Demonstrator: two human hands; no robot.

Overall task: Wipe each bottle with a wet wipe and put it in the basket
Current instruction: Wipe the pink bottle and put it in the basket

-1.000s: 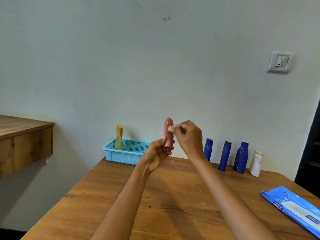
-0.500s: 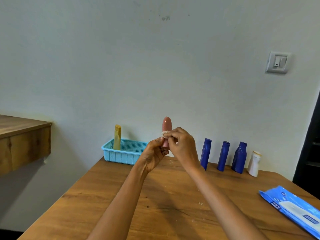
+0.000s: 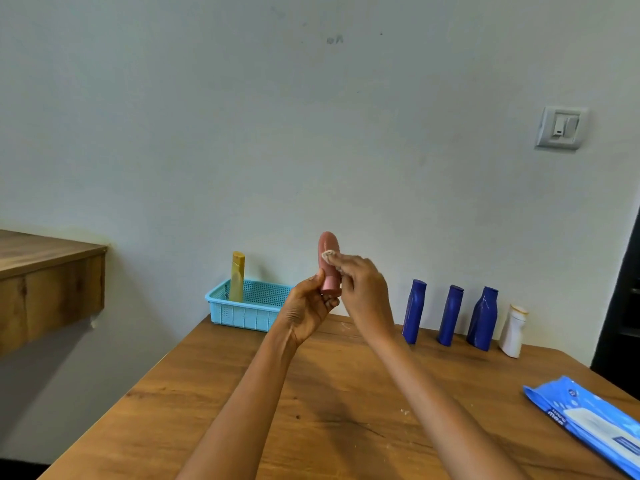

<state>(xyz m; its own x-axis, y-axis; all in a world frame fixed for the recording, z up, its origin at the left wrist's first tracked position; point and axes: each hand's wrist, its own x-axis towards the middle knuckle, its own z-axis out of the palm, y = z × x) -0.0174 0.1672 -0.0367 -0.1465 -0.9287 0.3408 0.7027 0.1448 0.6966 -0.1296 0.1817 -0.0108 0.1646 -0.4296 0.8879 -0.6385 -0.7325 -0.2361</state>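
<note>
While the pink bottle (image 3: 328, 263) is held upright at frame centre, cap down, gripped low by the left hand (image 3: 309, 308) | wet wipe (image 3: 327, 255) is pinched in right hand (image 3: 360, 292) fingers, pressed on its upper right side | long axis vertical | basket (image 3: 247, 303) lies lower left, nearer the left hand.

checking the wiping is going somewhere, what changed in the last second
The right hand slid the wet wipe down the pink bottle, then back up near its top. The left hand still grips the bottle's cap end. Basket, yellow bottle and the table's bottles stayed put.
</note>
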